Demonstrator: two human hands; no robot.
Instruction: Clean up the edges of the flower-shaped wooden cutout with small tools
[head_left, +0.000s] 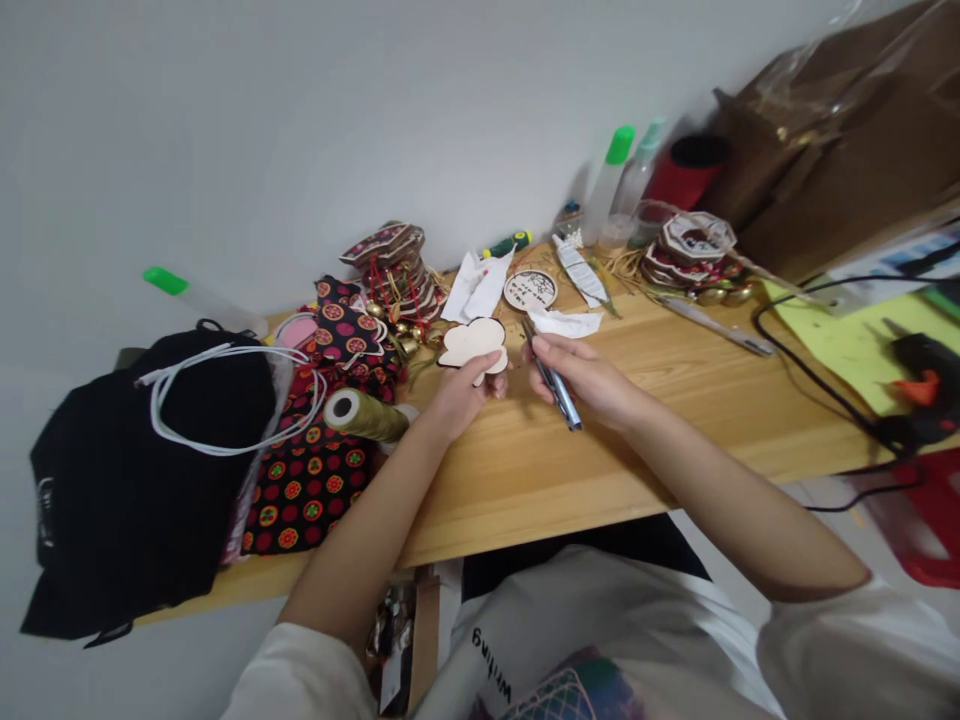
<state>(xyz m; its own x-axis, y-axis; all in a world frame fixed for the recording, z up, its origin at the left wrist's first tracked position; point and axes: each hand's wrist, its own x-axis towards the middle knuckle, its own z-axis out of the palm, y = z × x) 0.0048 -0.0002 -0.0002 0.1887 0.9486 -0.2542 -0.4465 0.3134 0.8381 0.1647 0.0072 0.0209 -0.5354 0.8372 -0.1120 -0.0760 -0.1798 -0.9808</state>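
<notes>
The left hand (466, 388) pinches a pale flower-shaped cutout (474, 343) by its lower edge, thumb in front and fingers behind, holding it just above the wooden table (645, 400). The right hand (581, 378) is closed around a slim silver knife (553, 382), gripped like a pen; its tip points up and away, close to the right edge of the cutout, though whether it touches the piece is hard to tell from this angle.

Just beyond the cutout lies a sheet of white paper (474, 288), and beyond the knife tip sits a round disc with dark markings (529, 290) beside a crumpled white scrap (564, 322). Left of the left hand, a spool of olive-gold thread (364, 414) lies on its side, resting on black cloth with red and orange circles (311, 480). Behind that cloth is a stack of patterned ornaments with small brass bells (394, 275). Further left lies a black bag (127, 480) with a white cord (225, 400) looped over it.

Well to the right of the right hand, a black cable (810, 375) runs across the table toward a glue gun (926, 375) resting on a yellow-green mat (847, 345). Behind the hands, near the wall, stands a bottle with a green cap (609, 180).
</notes>
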